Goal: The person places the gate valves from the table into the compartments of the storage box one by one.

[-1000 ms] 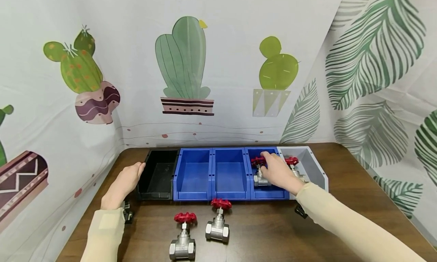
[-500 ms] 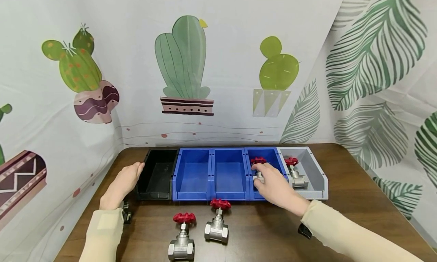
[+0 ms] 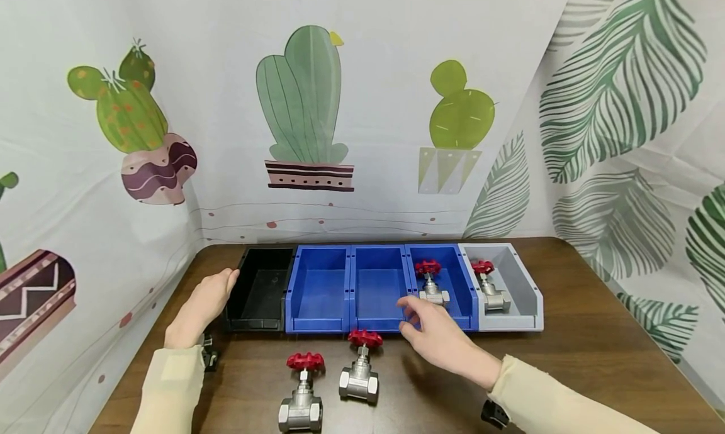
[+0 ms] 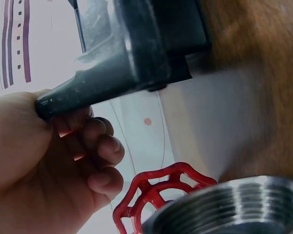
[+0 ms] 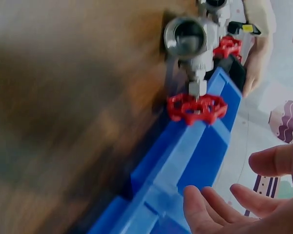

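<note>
My left hand (image 3: pixel 204 305) grips the left rim of the black bin (image 3: pixel 257 325); in the left wrist view its thumb and curled fingers (image 4: pixel 105 146) lie on either side of the bin wall. My right hand (image 3: pixel 438 339) hovers in front of the blue bins, fingers parted and holding nothing. Behind it, a gate valve (image 3: pixel 433 292) with a red handwheel stands in the right blue bin (image 3: pixel 467 321). Another gate valve (image 3: pixel 494 297) is in the grey bin (image 3: pixel 529 322). Two more rest on the table, a right one (image 3: pixel 359 378) and a left one (image 3: pixel 301 409).
Between the black bin and the right blue bin sit two bare blue bins, the left one (image 3: pixel 318 295) and the middle one (image 3: pixel 378 292). The bins form a row on the brown wooden table (image 3: pixel 578 358). A printed cloth (image 3: pixel 385 107) hangs behind.
My right hand has let go of the valve in the right blue bin and drawn back, toward the front and left. My left hand keeps its place on the black bin.
</note>
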The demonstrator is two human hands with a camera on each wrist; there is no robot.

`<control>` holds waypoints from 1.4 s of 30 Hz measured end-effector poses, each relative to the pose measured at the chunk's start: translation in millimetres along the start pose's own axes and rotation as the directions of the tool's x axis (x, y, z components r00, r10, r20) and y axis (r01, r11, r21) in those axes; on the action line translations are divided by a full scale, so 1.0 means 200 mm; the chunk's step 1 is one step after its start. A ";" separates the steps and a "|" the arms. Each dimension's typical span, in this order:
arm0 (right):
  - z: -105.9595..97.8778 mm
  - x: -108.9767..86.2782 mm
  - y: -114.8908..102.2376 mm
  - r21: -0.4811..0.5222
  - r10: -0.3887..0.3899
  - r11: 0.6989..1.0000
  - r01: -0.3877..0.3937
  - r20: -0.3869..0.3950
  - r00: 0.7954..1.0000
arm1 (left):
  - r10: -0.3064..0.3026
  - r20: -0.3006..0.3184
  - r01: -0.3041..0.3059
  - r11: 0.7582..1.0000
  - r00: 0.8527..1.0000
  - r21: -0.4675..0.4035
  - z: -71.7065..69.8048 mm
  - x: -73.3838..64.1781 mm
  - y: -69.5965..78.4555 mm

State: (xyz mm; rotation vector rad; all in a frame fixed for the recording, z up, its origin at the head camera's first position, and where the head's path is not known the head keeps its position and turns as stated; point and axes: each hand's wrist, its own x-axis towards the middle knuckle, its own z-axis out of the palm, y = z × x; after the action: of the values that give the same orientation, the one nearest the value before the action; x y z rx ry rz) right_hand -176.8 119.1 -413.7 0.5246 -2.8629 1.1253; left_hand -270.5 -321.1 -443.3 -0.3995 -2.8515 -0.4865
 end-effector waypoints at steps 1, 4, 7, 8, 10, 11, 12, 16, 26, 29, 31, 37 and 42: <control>0.01 0.00 0.00 0.011 -0.003 1.000 0.003 0.009 1.000 | -0.001 -0.001 0.001 1.000 1.000 -0.002 0.00 0.00 0.00; 0.04 -0.02 0.00 0.048 -0.006 0.999 0.004 0.045 0.999 | -0.012 0.001 0.012 1.000 1.000 -0.006 0.00 0.00 0.00; 0.06 -0.03 0.00 0.092 -0.007 0.996 -0.001 0.086 0.996 | -0.022 0.008 0.022 1.000 1.000 -0.008 0.00 0.00 0.00; 0.07 -0.03 0.00 0.105 -0.005 0.994 -0.005 0.099 0.995 | -0.025 0.011 0.025 1.000 1.000 -0.009 0.00 0.00 0.00; 0.08 -0.03 0.01 0.128 0.003 0.992 -0.019 0.122 0.993 | -0.028 0.016 0.028 1.000 0.999 -0.013 0.00 -0.01 0.00; 0.09 -0.03 0.01 0.141 0.008 0.990 -0.027 0.131 0.991 | -0.028 0.017 0.028 1.000 0.999 -0.014 0.00 -0.01 0.00; 0.10 -0.03 0.01 0.150 0.014 0.988 -0.035 0.139 0.990 | -0.027 0.017 0.028 1.000 0.999 -0.015 -0.01 -0.01 0.00; 0.13 -0.04 0.00 0.195 0.030 0.979 -0.064 0.173 0.985 | -0.019 0.008 0.019 1.000 1.000 -0.008 -0.01 0.00 0.00; 0.19 -0.05 -0.03 0.454 0.081 0.867 -0.207 0.281 0.956 | -0.019 0.002 0.019 1.000 1.000 -0.009 0.00 0.00 0.00; 0.21 -0.05 -0.03 0.502 0.097 0.832 -0.236 0.288 0.953 | -0.017 0.000 0.017 1.000 1.000 -0.008 0.00 0.00 0.00; 0.23 -0.05 -0.03 0.529 0.106 0.811 -0.249 0.285 0.953 | -0.016 -0.001 0.016 1.000 1.000 -0.006 0.00 0.00 0.00; 0.27 -0.04 -0.01 0.608 0.128 0.740 -0.286 0.290 0.948 | -0.014 0.001 0.014 1.000 1.000 0.006 0.00 -0.01 0.00; 0.29 -0.05 -0.01 0.627 0.133 0.721 -0.294 0.291 0.947 | -0.011 0.006 0.011 1.000 1.000 0.011 0.00 -0.01 0.00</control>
State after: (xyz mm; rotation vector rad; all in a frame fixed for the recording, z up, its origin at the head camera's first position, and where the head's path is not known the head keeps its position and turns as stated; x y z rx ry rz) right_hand -161.0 81.8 -456.7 0.3364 -2.6588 2.3065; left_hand -269.6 -321.5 -443.6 -0.3846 -2.8618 -0.4727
